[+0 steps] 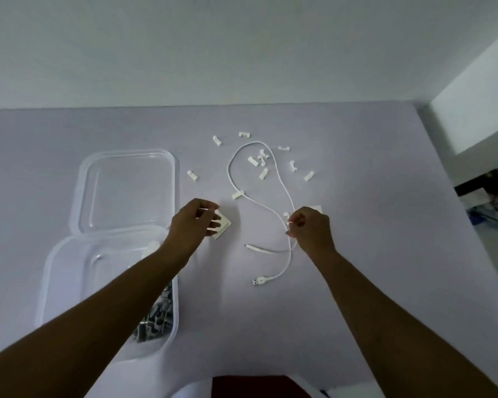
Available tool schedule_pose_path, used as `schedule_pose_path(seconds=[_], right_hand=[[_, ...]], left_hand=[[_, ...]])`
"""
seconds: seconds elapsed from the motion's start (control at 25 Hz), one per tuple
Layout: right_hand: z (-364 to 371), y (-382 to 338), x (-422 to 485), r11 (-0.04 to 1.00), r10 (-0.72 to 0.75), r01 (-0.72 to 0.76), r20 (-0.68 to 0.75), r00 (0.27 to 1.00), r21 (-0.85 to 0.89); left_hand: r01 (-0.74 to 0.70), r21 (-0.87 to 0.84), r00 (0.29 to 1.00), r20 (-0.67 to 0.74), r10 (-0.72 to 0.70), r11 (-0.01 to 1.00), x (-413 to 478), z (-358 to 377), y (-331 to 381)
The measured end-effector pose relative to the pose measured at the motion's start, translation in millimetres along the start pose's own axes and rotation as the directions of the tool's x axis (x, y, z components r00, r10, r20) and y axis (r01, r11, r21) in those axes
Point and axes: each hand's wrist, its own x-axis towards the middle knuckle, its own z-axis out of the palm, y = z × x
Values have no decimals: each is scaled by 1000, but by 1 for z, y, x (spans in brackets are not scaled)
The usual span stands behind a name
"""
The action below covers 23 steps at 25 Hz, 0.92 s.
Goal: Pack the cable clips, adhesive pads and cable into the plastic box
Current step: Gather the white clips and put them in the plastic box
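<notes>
The clear plastic box (69,271) sits at the table's near left, rounded at the corners, with grey clips (156,320) heaped against its right wall. My left forearm crosses over it. Its transparent lid (127,191) lies flat just beyond, touching the box's far rim.

My left hand (193,225) hovers with fingers half spread over a square white adhesive pad (223,225), fingertips at its near-left edge. My right hand (311,231) has its fingers curled together, pinching a small white clip (287,224) beside the thin white cable (270,214). A second pad (316,209) shows just past its knuckles.

The cable loops away from me and back, its USB plug (258,281) nearest me. Small white clips (259,162) are scattered inside and around the far loop.

The matte pale table (385,196) is bare right of the cable up to its right edge.
</notes>
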Motion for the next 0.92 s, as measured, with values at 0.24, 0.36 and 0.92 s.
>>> schedule_pose_path(seconds=[0.24,0.36,0.92], right_hand=[[-4,16,22,967,-100,107,44,994,-230],[4,17,31,931,-143,178,131,981,-318],[11,21,63,888,-169,271,283,944,-372]], left_hand=[[-85,350,985,-113,132,933,42,42,7],[-129,528,968,-115,221,840,70,56,10],[-390,862,877,241,416,323,107,78,-4]])
